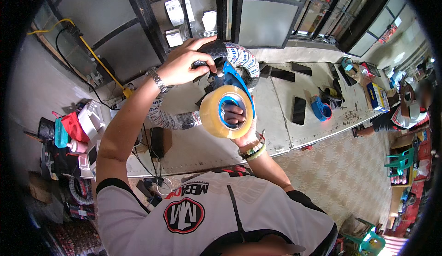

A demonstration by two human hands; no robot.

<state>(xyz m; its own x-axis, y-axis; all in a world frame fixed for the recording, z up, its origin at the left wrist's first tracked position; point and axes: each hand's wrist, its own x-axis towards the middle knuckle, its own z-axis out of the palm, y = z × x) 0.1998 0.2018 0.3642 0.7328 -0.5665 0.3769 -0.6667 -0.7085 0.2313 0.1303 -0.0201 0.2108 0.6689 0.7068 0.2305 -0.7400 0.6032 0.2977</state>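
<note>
A tire wrapped in white printed strip (243,59) forms a ring over the table, with a dark patterned stretch at its top. My left hand (186,65) is at that dark stretch, its fingers bent against the ring; exactly what the fingertips pinch is hard to see. In front of the ring, my right hand (248,135) is closed around a blue tape dispenser (238,81). A large roll of clear yellowish tape (209,120) sits on the dispenser, and some right fingers show through its core. The roll hides part of the ring and of the right hand.
Several phones (299,110) lie on the pale table (271,129) to the right, near a blue tape ring (321,109) and a yellow-blue box (377,96). Cables (154,161) hang at the left front edge. Another person (405,113) is at far right.
</note>
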